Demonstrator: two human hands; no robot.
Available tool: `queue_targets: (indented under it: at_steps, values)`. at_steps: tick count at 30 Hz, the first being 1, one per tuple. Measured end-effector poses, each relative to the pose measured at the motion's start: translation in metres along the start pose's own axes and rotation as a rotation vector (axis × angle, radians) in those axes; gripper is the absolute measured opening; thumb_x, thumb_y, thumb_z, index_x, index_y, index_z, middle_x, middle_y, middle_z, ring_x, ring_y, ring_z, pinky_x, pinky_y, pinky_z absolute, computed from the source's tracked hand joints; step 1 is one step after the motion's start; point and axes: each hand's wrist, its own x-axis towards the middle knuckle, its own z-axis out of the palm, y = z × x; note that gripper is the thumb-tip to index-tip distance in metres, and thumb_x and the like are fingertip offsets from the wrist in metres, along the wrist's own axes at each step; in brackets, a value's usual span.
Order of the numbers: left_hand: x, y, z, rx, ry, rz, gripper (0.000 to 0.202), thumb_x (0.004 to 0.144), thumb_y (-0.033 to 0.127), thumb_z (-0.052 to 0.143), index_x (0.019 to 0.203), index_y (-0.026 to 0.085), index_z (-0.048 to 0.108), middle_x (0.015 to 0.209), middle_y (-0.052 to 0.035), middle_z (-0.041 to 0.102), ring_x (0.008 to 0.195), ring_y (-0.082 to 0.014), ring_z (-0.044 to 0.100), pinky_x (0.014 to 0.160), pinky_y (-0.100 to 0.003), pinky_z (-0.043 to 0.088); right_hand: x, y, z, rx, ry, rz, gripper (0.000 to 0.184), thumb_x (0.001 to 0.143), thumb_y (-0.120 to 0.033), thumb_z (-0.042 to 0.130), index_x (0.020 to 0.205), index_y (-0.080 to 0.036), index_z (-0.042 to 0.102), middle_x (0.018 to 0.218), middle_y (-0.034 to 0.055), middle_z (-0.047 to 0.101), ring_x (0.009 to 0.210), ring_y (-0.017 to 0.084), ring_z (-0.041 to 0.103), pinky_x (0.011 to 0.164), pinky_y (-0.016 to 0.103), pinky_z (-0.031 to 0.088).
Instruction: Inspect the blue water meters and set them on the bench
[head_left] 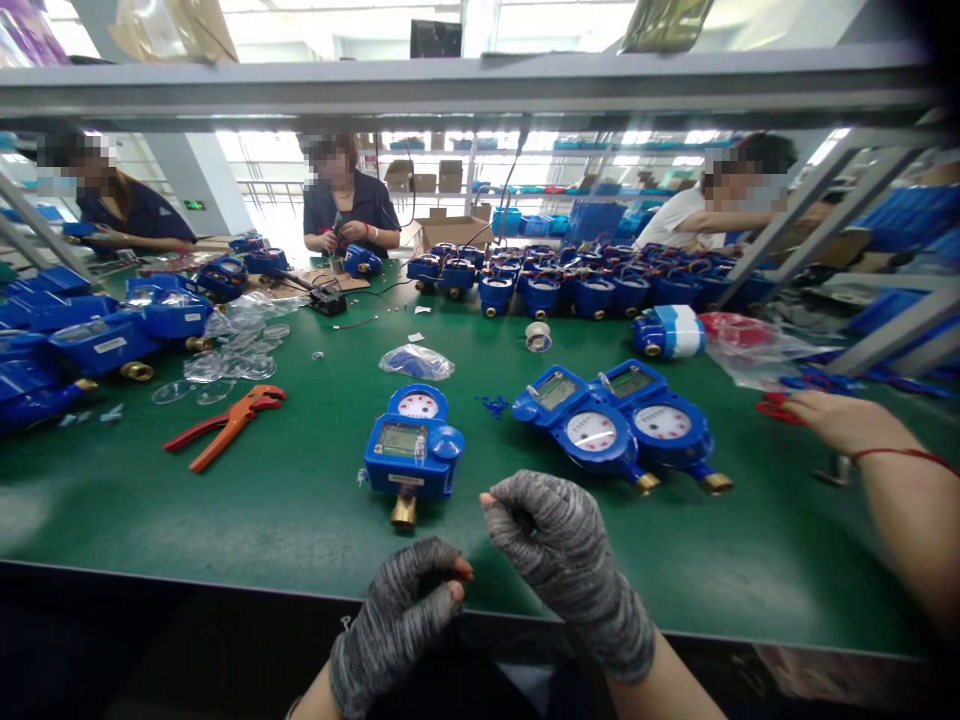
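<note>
Left hand (405,612) curls low, fingertips barely parted, nothing visible between; right hand (559,545) arches higher, knuckles bent; its grip I cannot tell.

The boxy blue meter (411,482) lies face up on the counter (300,530), its threaded brass fitting (403,513) pointing to the counter's near edge, its grey display (399,441) mid-body and its round white dial (418,404) farthest from that edge.

Your gloves (566,535) are streaked grey, the bench (300,520) green, the meter (390,482) nearest its front edge blue, the cutter (241,415) orange and red.
</note>
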Motion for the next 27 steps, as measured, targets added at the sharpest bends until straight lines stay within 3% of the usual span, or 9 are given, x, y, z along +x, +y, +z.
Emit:
queue_targets:
  at_steps: [9,15,27]
  values:
    - [0.000,-0.001,0.001,0.014,-0.008,-0.019,0.016,0.092,0.032,0.060,0.102,0.023,0.070,0.097,-0.0044,0.068,0.094,-0.0195,0.063,0.084,-0.030,0.049,0.002,0.002,-0.008,-0.170,0.112,-0.114,0.017,0.085,-0.020,0.062,0.068,-0.021,0.059,0.060,-0.0005,0.062,0.055,0.015,0.057,0.056,0.027,0.040]
    - [0.000,-0.001,0.000,0.012,-0.022,-0.013,0.017,0.091,0.032,0.060,0.101,0.021,0.069,0.095,-0.0051,0.068,0.089,-0.0189,0.063,0.080,-0.029,0.049,0.005,0.001,-0.012,-0.198,0.104,-0.141,0.021,0.087,-0.019,0.058,0.065,-0.021,0.058,0.057,-0.0004,0.060,0.052,0.015,0.057,0.054,0.027,0.038]
    - [-0.002,0.000,0.003,0.035,0.016,-0.035,0.017,0.091,0.034,0.060,0.099,0.023,0.070,0.097,-0.0058,0.069,0.094,-0.0205,0.065,0.085,-0.031,0.050,0.002,-0.001,-0.004,-0.099,0.005,-0.096,0.018,0.086,-0.019,0.060,0.068,-0.020,0.060,0.059,-0.0013,0.061,0.053,0.014,0.056,0.056,0.026,0.036]
